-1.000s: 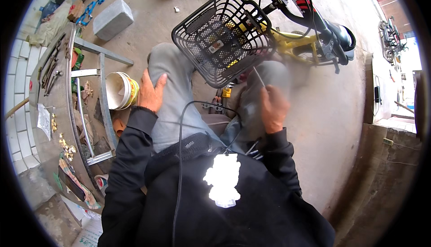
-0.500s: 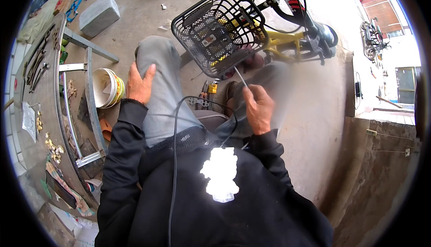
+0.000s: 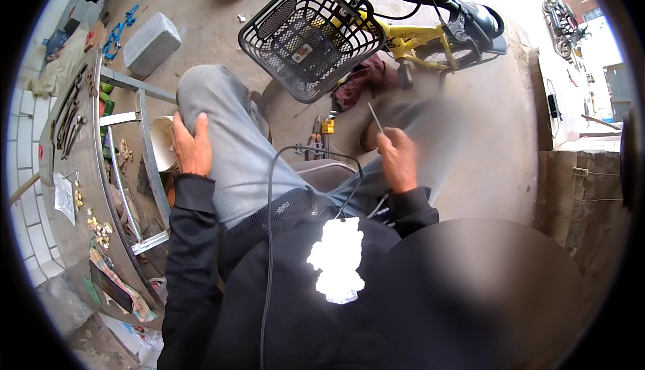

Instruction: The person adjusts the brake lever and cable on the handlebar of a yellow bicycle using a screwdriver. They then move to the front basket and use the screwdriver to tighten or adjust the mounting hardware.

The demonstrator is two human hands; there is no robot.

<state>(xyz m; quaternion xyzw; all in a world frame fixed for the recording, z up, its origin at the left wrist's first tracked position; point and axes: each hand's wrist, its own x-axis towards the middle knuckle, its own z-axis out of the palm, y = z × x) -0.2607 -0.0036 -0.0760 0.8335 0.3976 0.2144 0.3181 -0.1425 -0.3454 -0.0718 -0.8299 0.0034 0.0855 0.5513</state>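
My left hand [image 3: 193, 148] lies on my left knee, thumb apart from the fingers, holding nothing. In my closed right hand [image 3: 399, 161], above my right thigh, is a thin metal rod [image 3: 373, 116] that points up and forward. Its rear end is hidden in my fist, so I cannot tell whether it has a handle. Beyond the rod, apart from it, is a black mesh basket [image 3: 299, 53] on the front of a yellow bicycle [image 3: 411, 42]. Pliers [image 3: 314, 138] and a tool with a yellow part [image 3: 328, 127] lie on the floor between my legs.
At left stands a bench [image 3: 67, 175] with wrenches and small brass-coloured parts. A metal frame [image 3: 149, 148], a white bucket [image 3: 161, 143] and a grey block [image 3: 153, 43] are beside it. A dark red cloth [image 3: 363, 82] lies under the basket. A black cable [image 3: 270, 249] crosses my lap.
My right hand has drawn back a little, and the rod's tip has left the basket's lower edge. The view has shifted; a dark blurred round shape now covers the lower right. My left hand stays on the knee.
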